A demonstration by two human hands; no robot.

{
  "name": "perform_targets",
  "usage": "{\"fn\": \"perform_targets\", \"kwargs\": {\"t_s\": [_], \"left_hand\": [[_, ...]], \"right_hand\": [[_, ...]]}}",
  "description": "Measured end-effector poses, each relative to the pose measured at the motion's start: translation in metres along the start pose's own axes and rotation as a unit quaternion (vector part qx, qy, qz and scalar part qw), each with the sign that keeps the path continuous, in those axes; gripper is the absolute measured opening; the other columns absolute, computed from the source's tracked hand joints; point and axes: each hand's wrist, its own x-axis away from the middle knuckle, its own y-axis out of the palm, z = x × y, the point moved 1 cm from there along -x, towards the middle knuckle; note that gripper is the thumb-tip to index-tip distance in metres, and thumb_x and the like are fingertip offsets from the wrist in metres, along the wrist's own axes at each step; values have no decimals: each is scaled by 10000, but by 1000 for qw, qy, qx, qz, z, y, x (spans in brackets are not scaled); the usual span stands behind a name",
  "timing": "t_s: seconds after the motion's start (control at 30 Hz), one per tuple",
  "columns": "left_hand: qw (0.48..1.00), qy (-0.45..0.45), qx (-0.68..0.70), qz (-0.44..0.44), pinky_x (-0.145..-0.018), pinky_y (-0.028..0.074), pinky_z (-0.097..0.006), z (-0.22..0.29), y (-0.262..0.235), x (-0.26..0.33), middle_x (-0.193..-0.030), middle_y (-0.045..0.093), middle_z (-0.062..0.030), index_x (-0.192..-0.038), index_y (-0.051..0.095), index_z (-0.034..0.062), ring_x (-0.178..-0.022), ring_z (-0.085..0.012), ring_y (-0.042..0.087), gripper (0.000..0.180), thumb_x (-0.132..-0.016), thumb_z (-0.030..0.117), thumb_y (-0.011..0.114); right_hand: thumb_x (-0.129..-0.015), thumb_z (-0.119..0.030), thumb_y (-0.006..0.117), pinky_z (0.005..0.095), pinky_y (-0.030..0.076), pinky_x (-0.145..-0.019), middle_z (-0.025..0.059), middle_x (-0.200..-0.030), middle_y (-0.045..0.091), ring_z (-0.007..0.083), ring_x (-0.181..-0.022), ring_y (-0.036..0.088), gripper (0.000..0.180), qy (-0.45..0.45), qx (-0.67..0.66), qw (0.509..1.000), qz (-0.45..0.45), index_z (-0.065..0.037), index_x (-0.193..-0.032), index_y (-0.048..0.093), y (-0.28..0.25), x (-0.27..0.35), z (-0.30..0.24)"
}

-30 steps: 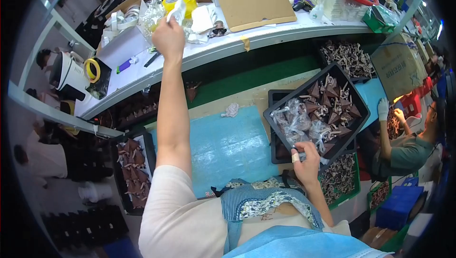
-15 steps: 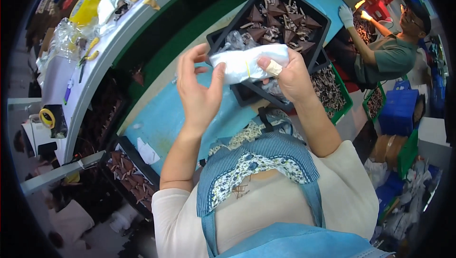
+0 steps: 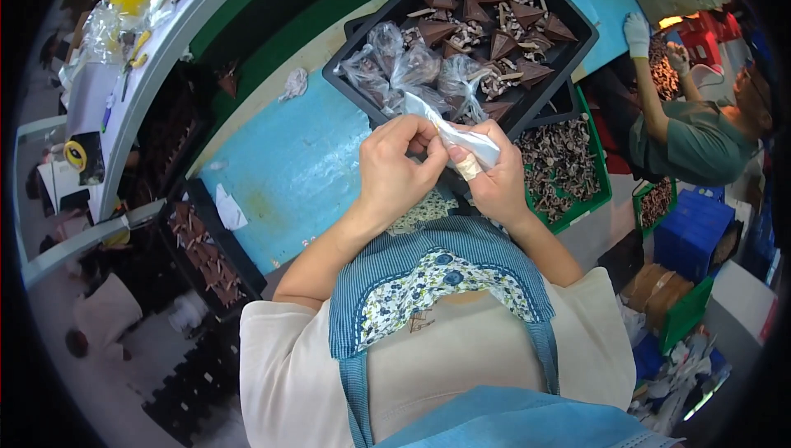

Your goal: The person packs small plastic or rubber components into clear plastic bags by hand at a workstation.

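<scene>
A folded bundle of thin white plastic bags [image 3: 478, 143] is gripped by my right hand [image 3: 500, 180], its thumb wrapped in pale tape and pressed on top. My left hand [image 3: 394, 164] pinches the bundle's near-left edge, fingers curled together. Just beyond my hands stands a black tray [image 3: 570, 71], holding brown pyramid-shaped pieces [image 3: 474, 9] and short brown stick-like pieces. Several filled clear plastic bags [image 3: 414, 67] lie at its near left side.
Blue sheeting [image 3: 305, 172] covers the table, with a crumpled white scrap [image 3: 294, 84] on it. Left is a black tray of brown pieces [image 3: 202, 254]. A green crate of brown sticks [image 3: 564, 164] stands right. A person in a green shirt [image 3: 700, 139] works beyond it.
The white bundle has come down toward me and turned from flat to a narrow, slanted hold. My left hand has moved right and closed on its edge. The bagged pieces now show more fully.
</scene>
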Motion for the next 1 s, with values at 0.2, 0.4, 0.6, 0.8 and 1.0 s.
{"fn": "perform_targets", "kwargs": {"t_s": [0.2, 0.4, 0.6, 0.8, 1.0], "left_hand": [[967, -122, -149, 169, -521, 443, -247, -69, -35, 0, -589, 574, -55, -702, 586, -2, -534, -100, 537, 61, -707, 56, 604], [942, -301, -148, 5, -512, 437, -263, -99, -48, 68, -581, 584, -76, -683, 586, 3, -522, -119, 540, 94, -703, 93, 604], [904, -352, -163, -177, -553, 447, -286, -104, 0, 105, -617, 588, -85, -735, 598, 8, -579, -159, 563, 164, -704, 153, 669], [979, -86, -140, 123, -623, 478, -378, 1, -13, 67, -795, 630, -108, -819, 604, 7, -673, -260, 598, 165, -688, 30, 701], [990, 40, -134, 16, -712, 507, -324, 11, -7, 52, -1002, 631, -142, -1018, 615, 4, -861, -280, 632, 333, -690, -19, 666]], "right_hand": [[-863, -167, 609, 257, 489, -688, 173, -1072, 613, 145, -832, 604, 219, 55, -204, 977, -10, 16, -946, 525, -52, -5, 0], [-874, -156, 580, 257, 457, -563, 53, -795, 584, 121, -620, 549, 175, 245, -427, 871, -2, -4, -947, 536, -72, -33, 33], [-898, -197, 532, 246, 413, -530, 73, -787, 585, 104, -584, 499, 237, 366, -485, 791, -70, 13, -1006, 544, -48, -36, 41], [-861, -123, 572, 216, 417, -510, 55, -870, 589, 81, -640, 519, 265, 319, -331, 882, -106, -22, -1097, 507, -32, -32, 33], [-857, -145, 586, 189, 424, -508, 28, -866, 580, 66, -647, 527, 293, 323, -283, 874, -226, -51, -1123, 503, -31, -33, 24]]}}
